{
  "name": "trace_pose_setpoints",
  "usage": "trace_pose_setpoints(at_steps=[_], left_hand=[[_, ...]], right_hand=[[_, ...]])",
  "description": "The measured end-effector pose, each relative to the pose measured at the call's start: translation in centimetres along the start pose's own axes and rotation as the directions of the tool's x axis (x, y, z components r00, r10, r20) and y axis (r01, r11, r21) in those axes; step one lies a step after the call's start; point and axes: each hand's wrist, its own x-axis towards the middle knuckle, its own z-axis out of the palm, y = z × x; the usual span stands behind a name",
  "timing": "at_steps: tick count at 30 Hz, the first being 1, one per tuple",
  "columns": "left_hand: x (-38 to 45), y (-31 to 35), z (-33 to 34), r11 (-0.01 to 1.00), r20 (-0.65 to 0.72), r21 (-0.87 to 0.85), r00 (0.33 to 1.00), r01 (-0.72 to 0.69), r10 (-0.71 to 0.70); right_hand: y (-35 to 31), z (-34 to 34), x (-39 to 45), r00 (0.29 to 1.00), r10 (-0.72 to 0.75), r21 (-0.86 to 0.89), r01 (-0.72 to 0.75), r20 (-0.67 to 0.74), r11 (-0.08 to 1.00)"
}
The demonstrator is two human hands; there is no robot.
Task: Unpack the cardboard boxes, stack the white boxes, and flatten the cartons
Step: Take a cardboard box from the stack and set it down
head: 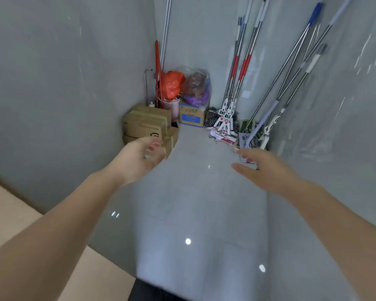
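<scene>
Empty-handed, a person's left hand [139, 158] and right hand [264, 168], fingers loosely apart, reach toward stacked cardboard boxes [149, 124] beside a corner's leaning mops [232, 83].

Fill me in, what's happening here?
A person reaches both bare hands forward in a tiled corner, holding nothing. The left hand, fingers loosely curled, is in front of a stack of taped cardboard boxes against the left wall; whether it touches them is unclear. The right hand is open over the floor. The boxes look sealed; no white boxes are visible. Mops lean on the back wall.
</scene>
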Motion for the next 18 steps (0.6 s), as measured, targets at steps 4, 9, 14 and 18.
trace_pose_setpoints(at_steps=[4,9,14,18], left_hand=[[5.9,-2.0,1.8,0.999,0.049,0.018,0.998,-0.035,0.035],[13.8,-3.7,5.1,1.000,0.065,0.021,0.998,-0.011,0.009],[23.4,-4.1,10.0,0.998,0.023,-0.014,0.998,0.064,-0.063],[28.4,-4.1,13.3,0.979,0.031,-0.065,0.981,0.193,-0.191]], right_hand=[[3.7,0.3,4.7,0.997,0.068,-0.051,-0.067,0.019,0.996],[8.5,1.2,11.7,0.993,0.105,-0.026,-0.103,0.053,0.994],[13.7,0.8,23.5,0.989,0.074,-0.020,-0.072,0.129,0.997],[15.1,-0.6,32.8,0.983,0.002,0.016,-0.005,0.185,1.000]])
